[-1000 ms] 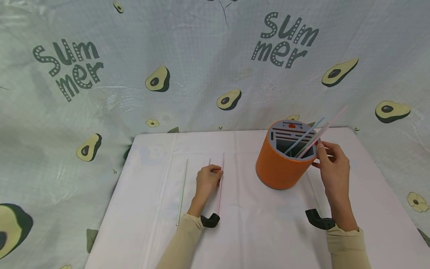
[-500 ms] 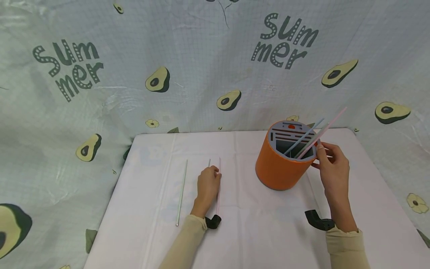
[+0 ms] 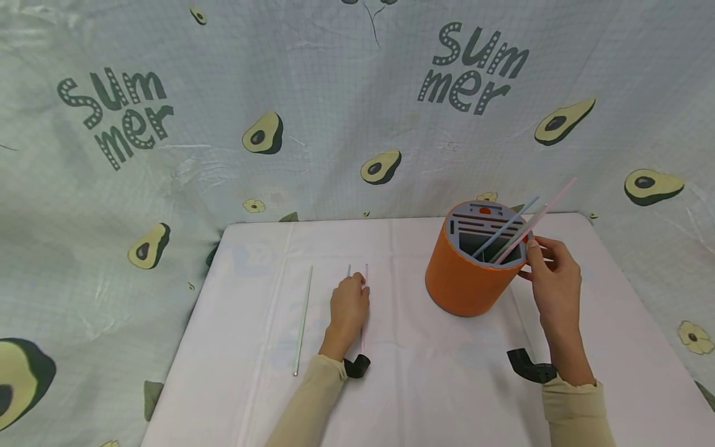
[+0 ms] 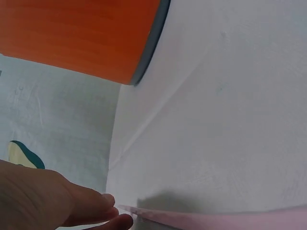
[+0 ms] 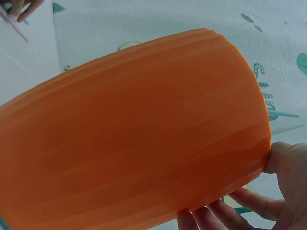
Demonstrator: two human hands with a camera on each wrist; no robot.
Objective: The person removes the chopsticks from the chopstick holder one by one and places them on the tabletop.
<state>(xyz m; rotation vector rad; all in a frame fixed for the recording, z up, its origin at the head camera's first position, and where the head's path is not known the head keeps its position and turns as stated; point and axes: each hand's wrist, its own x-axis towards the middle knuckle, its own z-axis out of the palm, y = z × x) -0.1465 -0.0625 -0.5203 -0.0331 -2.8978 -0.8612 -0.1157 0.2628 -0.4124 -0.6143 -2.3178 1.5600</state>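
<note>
The pink straw's [image 3: 363,338] far end has shifted slightly left. The left grip [image 3: 349,304] pinches this straw, its long axis running away from the person over the table [image 3: 436,385]; rightward stands the orange holder [image 3: 466,279], its side held by the nearer right grip [image 3: 558,279].

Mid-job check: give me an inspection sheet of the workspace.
Surface: table, white-covered, with creases.
Job's things: orange holder with three sticks leaning in it; green stick on the table; pink stick in hand; blue stick mostly hidden.
Clutter: nothing seen.
Hands: left hand pinches the pink stick; right hand holds the orange holder near its rim.
Cables: nothing seen.
Surroundings: avocado-print sheet behind the table.
</note>
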